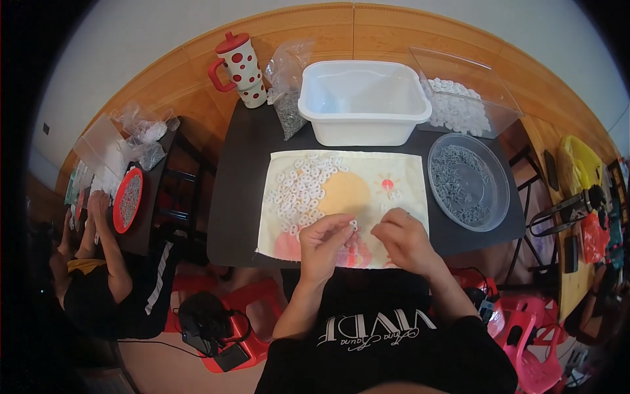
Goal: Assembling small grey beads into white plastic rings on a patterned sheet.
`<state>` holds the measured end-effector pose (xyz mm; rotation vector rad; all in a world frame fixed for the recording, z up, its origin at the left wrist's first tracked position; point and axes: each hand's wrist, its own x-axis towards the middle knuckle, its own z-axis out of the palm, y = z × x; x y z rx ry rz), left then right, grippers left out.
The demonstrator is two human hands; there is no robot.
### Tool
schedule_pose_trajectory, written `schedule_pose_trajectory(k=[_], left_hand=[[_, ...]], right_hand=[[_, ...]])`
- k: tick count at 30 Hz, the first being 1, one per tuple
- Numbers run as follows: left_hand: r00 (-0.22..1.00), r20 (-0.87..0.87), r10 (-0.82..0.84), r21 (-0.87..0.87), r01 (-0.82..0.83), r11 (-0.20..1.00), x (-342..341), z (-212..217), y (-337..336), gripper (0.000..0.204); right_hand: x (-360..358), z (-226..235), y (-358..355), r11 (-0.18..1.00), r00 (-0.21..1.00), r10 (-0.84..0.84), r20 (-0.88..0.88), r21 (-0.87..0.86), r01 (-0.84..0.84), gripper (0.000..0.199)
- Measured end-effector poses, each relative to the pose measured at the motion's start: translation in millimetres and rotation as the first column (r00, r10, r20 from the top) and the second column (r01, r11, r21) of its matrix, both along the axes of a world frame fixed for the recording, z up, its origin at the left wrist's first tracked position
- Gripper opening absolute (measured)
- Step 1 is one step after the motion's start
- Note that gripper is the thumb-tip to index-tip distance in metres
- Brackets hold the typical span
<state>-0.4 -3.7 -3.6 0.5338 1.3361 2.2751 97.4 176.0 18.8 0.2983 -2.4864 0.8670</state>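
My left hand (323, 248) pinches a small white plastic piece (354, 225) between thumb and fingertips, just above the cloth's near part. Close by on the right, my right hand (405, 241) has its fingers pressed together; whatever they hold is too small to make out. Under both hands lies a pale yellow cloth (410, 166) with an orange and pink print. Many white plastic pieces with holes (303, 190) are spread over its left half. A few more white pieces (394, 195) lie beyond my right hand. To the right stands a round transparent tray (497, 197) of small grey metal parts (459, 187).
Behind the cloth are a white basin (365, 131), a bag of grey parts (287, 108), a dotted tumbler (244, 69) and a transparent box (502, 98) with white pieces. At left, another person's hands (98, 205) work beside a red tray (128, 200).
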Motion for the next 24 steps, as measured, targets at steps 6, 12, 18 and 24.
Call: schedule_pose_trajectory(k=[6,12,18,24], left_hand=[[1.000,-0.023,0.005,-0.025,-0.005,1.000,0.6,1.9,1.3,0.023],[0.999,-0.034,-0.005,0.000,0.005,1.000,8.1,5.9,6.2,0.022],[0.999,-0.035,0.019,-0.008,-0.019,1.000,16.8,12.1,8.6,0.022],[0.997,-0.076,0.012,-0.017,-0.014,1.000,20.9,8.8,9.7,0.020]], right_hand=[[5.9,-2.5,2.4,0.738,0.969,0.160,0.190,-0.675,0.010,0.019],[2.7,-13.4,-4.2,0.555,0.982,0.140,0.126,-0.832,0.027,0.013],[5.6,-20.6,-12.6,0.228,0.978,0.198,0.057,-0.974,0.011,0.020],[7.5,-16.8,-15.4,0.205,0.984,0.171,0.048,-0.979,0.012,0.020]])
